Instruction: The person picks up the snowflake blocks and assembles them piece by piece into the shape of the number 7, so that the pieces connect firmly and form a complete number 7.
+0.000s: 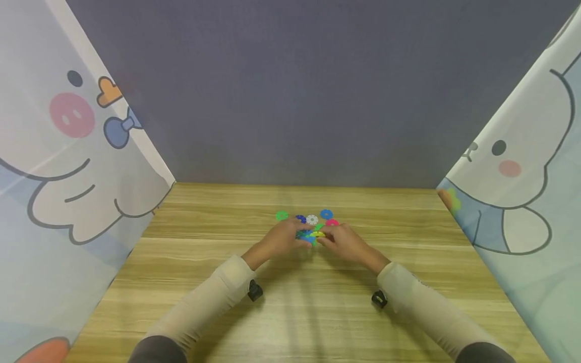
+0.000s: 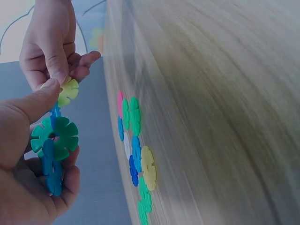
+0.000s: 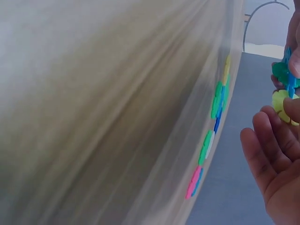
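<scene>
My left hand [image 1: 280,238] holds a small assembly of slotted plastic snowflake discs. In the left wrist view, a green disc [image 2: 68,140] is slotted at an angle with blue discs [image 2: 52,176], and the left fingers curl around the lower part. My right hand [image 1: 345,242] pinches a yellow snowflake disc [image 2: 69,92] between thumb and finger, at the upper end of the assembly. The left thumb tip lies close to that disc. Its other fingers [image 3: 262,150] spread loosely in the right wrist view. Whether the yellow disc is slotted into the blue one cannot be told.
Several loose discs lie on the wooden table [image 1: 204,217] just beyond the hands, among them a green disc [image 1: 281,216], a white disc [image 1: 311,220], a blue disc [image 1: 326,214] and a pink disc [image 1: 333,222]. A grey panel [image 1: 290,101] stands behind, with printed cloths at both sides.
</scene>
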The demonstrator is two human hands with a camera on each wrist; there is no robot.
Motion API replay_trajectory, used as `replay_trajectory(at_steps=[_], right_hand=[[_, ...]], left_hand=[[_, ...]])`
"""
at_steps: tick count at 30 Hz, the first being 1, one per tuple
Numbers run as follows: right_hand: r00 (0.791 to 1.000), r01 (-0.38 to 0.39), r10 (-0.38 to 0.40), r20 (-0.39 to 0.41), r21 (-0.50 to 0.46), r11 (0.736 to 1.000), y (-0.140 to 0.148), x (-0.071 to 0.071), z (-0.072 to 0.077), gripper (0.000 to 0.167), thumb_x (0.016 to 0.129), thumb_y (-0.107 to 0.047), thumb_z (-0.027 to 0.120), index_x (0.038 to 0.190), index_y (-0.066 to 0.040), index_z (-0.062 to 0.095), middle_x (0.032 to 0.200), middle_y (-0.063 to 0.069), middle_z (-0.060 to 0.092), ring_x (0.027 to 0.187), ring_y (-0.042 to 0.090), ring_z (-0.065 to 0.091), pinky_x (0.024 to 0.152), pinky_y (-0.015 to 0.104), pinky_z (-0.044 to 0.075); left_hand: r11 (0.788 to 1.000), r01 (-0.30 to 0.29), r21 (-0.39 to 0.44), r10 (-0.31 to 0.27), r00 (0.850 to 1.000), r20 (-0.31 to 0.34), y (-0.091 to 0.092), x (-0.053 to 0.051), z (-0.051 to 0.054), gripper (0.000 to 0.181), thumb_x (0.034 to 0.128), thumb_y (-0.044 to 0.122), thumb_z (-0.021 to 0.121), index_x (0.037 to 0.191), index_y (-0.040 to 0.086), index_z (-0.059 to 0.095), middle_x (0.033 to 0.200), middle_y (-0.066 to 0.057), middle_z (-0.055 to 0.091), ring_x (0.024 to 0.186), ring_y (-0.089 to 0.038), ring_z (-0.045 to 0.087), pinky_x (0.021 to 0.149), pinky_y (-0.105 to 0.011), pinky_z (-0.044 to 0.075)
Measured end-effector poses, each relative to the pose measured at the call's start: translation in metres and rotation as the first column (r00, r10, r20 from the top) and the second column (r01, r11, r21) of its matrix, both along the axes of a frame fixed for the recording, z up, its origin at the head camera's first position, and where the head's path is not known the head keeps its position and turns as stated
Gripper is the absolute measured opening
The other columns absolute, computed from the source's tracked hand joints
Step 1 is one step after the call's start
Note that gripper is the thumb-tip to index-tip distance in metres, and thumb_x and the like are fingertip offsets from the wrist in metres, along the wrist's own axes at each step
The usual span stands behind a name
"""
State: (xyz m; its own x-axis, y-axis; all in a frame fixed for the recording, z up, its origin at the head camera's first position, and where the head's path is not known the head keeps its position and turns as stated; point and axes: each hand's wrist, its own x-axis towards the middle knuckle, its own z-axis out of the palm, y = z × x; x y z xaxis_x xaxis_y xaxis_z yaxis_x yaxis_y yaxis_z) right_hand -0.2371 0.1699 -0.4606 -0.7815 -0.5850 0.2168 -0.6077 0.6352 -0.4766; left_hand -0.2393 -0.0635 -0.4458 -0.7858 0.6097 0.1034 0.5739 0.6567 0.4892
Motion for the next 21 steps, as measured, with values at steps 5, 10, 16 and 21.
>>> replay_trajectory(at_steps=[5,10,16,21], right_hand=[[0.999,0.014,-0.015,0.032,0.049,0.999,0.005,-0.003,0.003,0.015,0.098,-0.016,0.067,0.110,-0.011,0.074,0.081,-0.007,0.069,0.068,0.000,0.058,0.062,0.018,0.053],[0.998,0.046,-0.049,0.040,0.059,0.997,0.012,-0.010,0.006,0.018,0.098,-0.013,0.064,0.113,-0.009,0.073,0.090,-0.001,0.073,0.076,0.005,0.064,0.067,0.023,0.057],[0.993,0.116,-0.118,0.017,0.068,0.991,0.020,-0.021,0.005,0.018,0.099,-0.013,0.063,0.113,-0.006,0.074,0.094,0.006,0.077,0.076,0.010,0.067,0.066,0.029,0.058],[0.989,0.146,-0.148,0.012,0.087,0.985,0.027,-0.034,-0.001,0.017,0.098,-0.011,0.064,0.110,-0.006,0.074,0.094,0.008,0.077,0.078,0.016,0.070,0.067,0.031,0.059]], left_hand=[[0.999,-0.029,0.024,0.028,0.999,0.043,-0.003,0.001,0.002,0.056,0.0887,0.028,0.080,0.139,0.011,0.063,0.142,-0.018,0.061,0.137,-0.039,0.054,0.110,-0.051,0.051],[0.999,-0.049,0.017,0.048,0.997,0.062,-0.006,0.002,0.001,0.056,0.0892,0.030,0.079,0.140,0.013,0.063,0.144,-0.016,0.060,0.132,-0.034,0.058,0.108,-0.049,0.053],[0.999,-0.049,-0.009,0.050,0.998,0.041,-0.008,0.001,-0.001,0.056,0.0899,0.033,0.078,0.139,0.011,0.063,0.142,-0.015,0.061,0.131,-0.034,0.059,0.109,-0.049,0.052],[0.998,-0.065,-0.011,0.066,0.996,0.066,-0.010,0.001,-0.002,0.055,0.0903,0.033,0.078,0.138,0.010,0.064,0.144,-0.018,0.059,0.136,-0.037,0.054,0.112,-0.052,0.048]])
